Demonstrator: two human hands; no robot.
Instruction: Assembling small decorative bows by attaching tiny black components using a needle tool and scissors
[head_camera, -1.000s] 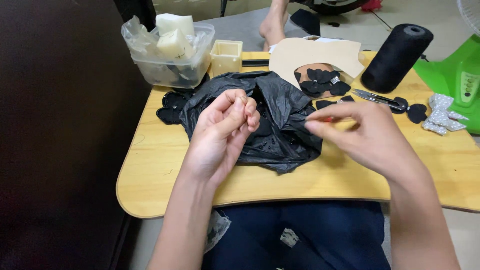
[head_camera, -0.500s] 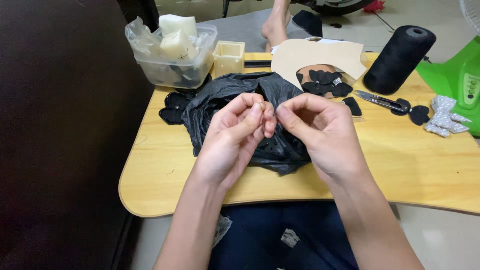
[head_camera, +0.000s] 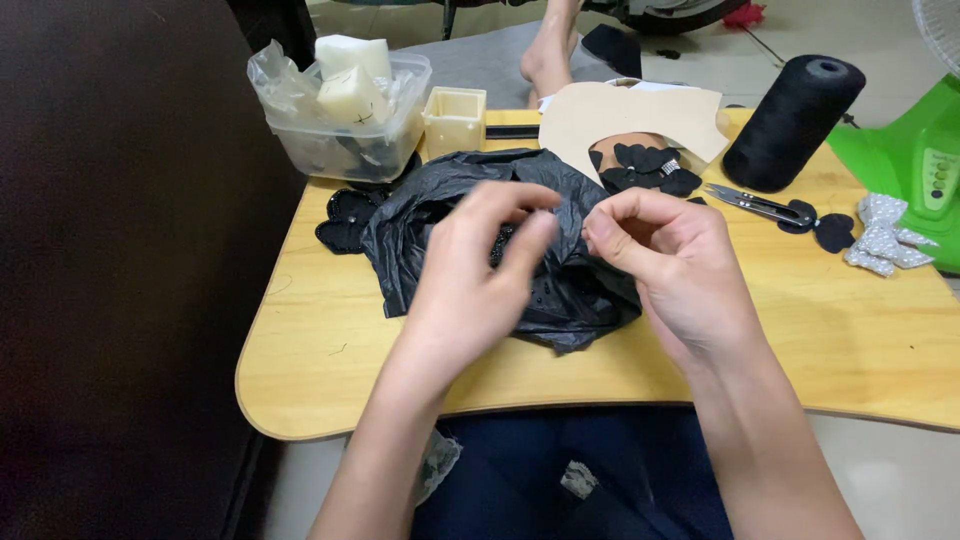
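Observation:
My left hand (head_camera: 470, 280) hovers over a crumpled black plastic bag (head_camera: 590, 295) on a yellow wooden lap table (head_camera: 300, 340). Its back faces me and its fingers reach toward my right hand, so anything under them is hidden. My right hand (head_camera: 670, 265) is just to the right, thumb and forefinger pinched together over the bag. Whatever lies between them is too small to see. Tiny dark beads (head_camera: 500, 240) lie on the bag between my hands.
At the back stand a clear plastic tub with white blocks (head_camera: 345, 140), a small cream cup (head_camera: 455, 120), a beige cut sheet (head_camera: 630, 115), black petal pieces (head_camera: 645, 165) and a black thread spool (head_camera: 790, 125). Snips (head_camera: 750, 203), a silver bow (head_camera: 880, 235), a green base (head_camera: 920, 160). Someone's foot (head_camera: 550, 50) behind.
My right hand came in from the right to meet the left over the bag. The left hand's fingers have since loosened from a tight pinch.

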